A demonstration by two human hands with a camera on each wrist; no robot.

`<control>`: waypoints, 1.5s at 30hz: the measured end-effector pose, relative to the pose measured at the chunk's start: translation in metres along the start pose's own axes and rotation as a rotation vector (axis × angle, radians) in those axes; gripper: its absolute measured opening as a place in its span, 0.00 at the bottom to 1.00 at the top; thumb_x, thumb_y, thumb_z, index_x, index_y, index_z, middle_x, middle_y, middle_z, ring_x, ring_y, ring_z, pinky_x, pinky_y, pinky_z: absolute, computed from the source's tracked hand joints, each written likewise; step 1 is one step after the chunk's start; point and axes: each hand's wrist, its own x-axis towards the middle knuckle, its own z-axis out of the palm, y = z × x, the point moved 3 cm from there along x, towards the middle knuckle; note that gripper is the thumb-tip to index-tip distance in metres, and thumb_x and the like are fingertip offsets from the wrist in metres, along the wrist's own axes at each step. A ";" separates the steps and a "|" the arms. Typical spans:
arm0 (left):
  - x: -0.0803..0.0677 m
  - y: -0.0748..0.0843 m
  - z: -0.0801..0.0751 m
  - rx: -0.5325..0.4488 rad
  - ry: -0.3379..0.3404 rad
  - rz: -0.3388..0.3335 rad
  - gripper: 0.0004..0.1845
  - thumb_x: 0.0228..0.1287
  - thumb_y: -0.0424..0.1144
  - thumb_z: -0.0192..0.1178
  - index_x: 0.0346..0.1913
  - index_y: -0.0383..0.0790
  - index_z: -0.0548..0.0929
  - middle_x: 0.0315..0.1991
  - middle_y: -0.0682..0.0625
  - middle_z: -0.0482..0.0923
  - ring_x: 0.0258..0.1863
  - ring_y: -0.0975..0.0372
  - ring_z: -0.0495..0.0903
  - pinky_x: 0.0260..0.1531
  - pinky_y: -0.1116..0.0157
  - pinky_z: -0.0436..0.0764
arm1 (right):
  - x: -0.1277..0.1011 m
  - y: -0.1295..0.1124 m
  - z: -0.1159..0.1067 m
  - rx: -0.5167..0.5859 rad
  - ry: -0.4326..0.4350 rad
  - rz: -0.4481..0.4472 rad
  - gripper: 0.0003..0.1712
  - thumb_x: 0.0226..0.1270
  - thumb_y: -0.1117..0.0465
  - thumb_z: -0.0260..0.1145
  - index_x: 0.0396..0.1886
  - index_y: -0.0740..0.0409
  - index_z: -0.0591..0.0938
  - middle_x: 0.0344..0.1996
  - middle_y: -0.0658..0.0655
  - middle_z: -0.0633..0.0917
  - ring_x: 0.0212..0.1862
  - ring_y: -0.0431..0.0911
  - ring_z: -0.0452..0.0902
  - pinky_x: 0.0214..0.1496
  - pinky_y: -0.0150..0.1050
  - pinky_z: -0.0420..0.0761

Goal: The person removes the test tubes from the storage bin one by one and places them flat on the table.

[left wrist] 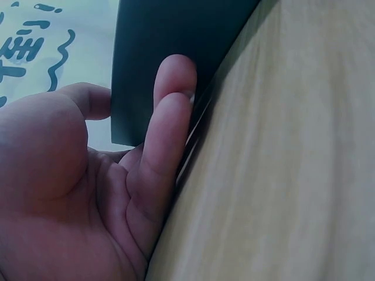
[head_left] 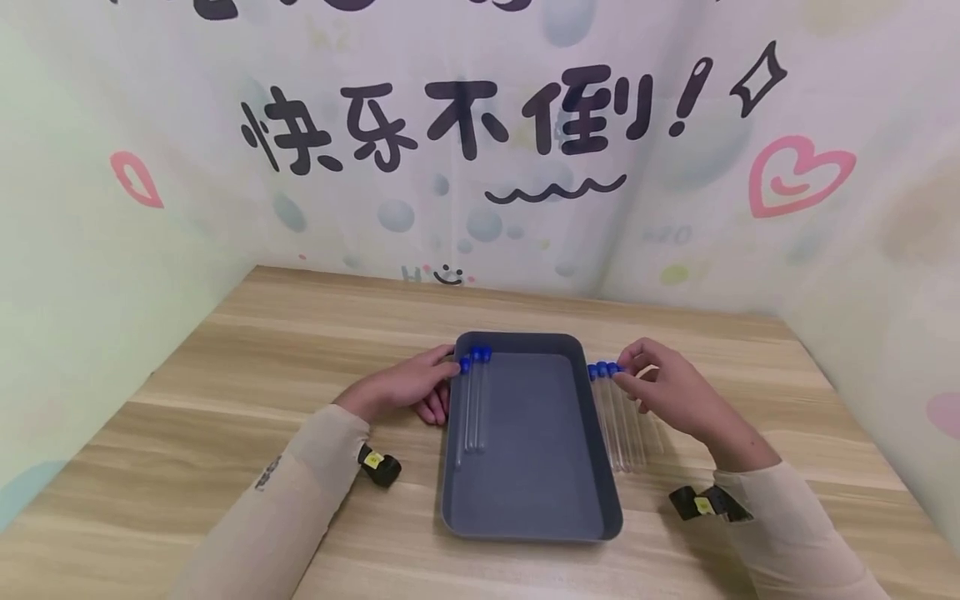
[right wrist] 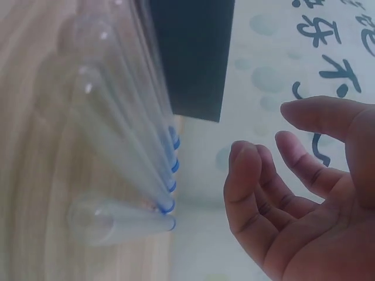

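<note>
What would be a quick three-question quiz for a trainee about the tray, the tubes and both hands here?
1. True or false: some blue-capped tubes lie inside the grey tray.
2. Which hand touches the tray's outer wall? A left hand B right hand
3. Where do the other tubes lie?

Key: 1 true. 2 A. 3 On the wooden table, beside the tray's right wall, in front of the open right hand.
</note>
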 end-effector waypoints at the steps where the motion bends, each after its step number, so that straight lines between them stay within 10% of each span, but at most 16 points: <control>1: 0.000 0.000 0.000 -0.003 0.000 0.001 0.30 0.81 0.48 0.39 0.80 0.58 0.47 0.28 0.41 0.80 0.21 0.57 0.83 0.21 0.62 0.85 | 0.000 -0.002 0.000 0.002 0.001 -0.001 0.14 0.74 0.58 0.62 0.50 0.62 0.73 0.40 0.62 0.79 0.36 0.55 0.82 0.33 0.45 0.85; 45: -0.002 0.001 -0.001 -0.022 -0.012 0.028 0.28 0.82 0.51 0.38 0.79 0.57 0.51 0.27 0.43 0.80 0.20 0.59 0.83 0.22 0.63 0.86 | 0.048 -0.097 0.058 0.176 -0.040 -0.058 0.11 0.73 0.61 0.61 0.49 0.61 0.75 0.41 0.63 0.81 0.36 0.53 0.81 0.39 0.48 0.86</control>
